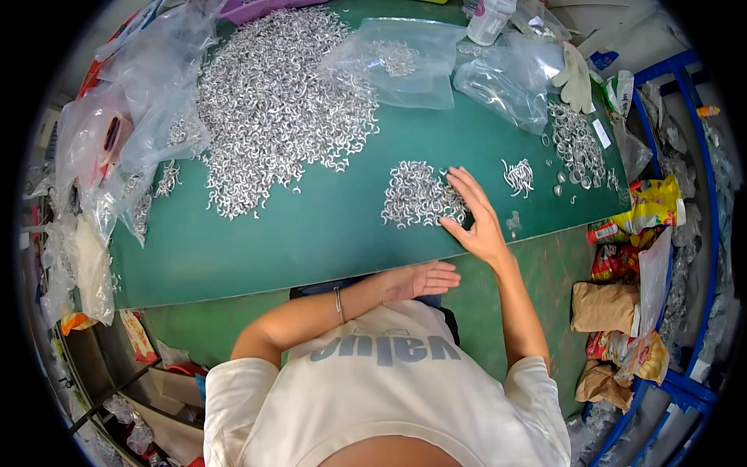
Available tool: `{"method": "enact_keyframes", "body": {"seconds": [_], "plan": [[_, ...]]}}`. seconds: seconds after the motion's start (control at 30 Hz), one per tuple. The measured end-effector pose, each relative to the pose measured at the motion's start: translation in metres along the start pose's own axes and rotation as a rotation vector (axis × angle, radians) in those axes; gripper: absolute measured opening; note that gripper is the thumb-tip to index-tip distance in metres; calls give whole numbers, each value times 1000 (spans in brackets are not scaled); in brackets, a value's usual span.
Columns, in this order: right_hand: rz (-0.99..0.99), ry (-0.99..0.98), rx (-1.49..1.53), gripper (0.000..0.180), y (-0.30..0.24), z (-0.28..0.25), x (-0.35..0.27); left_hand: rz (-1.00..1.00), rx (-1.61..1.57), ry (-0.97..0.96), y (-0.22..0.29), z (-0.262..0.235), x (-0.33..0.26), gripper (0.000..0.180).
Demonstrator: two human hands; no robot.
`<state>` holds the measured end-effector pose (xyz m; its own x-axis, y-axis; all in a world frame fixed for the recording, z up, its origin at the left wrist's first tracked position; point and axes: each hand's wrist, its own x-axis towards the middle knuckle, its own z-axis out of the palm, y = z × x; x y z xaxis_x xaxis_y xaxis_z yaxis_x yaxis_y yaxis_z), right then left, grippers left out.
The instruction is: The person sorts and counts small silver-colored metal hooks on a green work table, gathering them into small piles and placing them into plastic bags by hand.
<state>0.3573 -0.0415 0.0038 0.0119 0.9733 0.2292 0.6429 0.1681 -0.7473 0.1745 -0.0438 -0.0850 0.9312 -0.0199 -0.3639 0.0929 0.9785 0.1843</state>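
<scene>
My right hand [484,233] rests at the right side of a small pile of curved silver metal pieces [420,196] on the green table. Its thumb and fingers are apart and touch the pile's edge; I see no piece held. My left hand [421,282] hovers at the table's front edge, close to my body, fingers stretched out and nothing visible in it. A metal bracelet [338,305] circles the left wrist. A much larger heap of the same curved pieces [272,93] spreads over the far left of the table.
Right of my right hand lie a little cluster of thin silver pieces [518,178] and a pile of rings [576,144]. Clear plastic bags [412,86] and a pale glove [574,80] lie at the back. More bags [148,70] cover the left end. A blue rack [704,187] stands right.
</scene>
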Motion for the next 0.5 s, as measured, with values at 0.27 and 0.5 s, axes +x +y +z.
{"method": "enact_keyframes", "body": {"seconds": [0.27,0.5], "plan": [[-72,-72,-204,47,-9,8,-32,2,-223,-239,1,-11,10,62],[-39,-21,-206,41,-24,24,-61,207,-358,-312,-7,-7,22,58]]}}
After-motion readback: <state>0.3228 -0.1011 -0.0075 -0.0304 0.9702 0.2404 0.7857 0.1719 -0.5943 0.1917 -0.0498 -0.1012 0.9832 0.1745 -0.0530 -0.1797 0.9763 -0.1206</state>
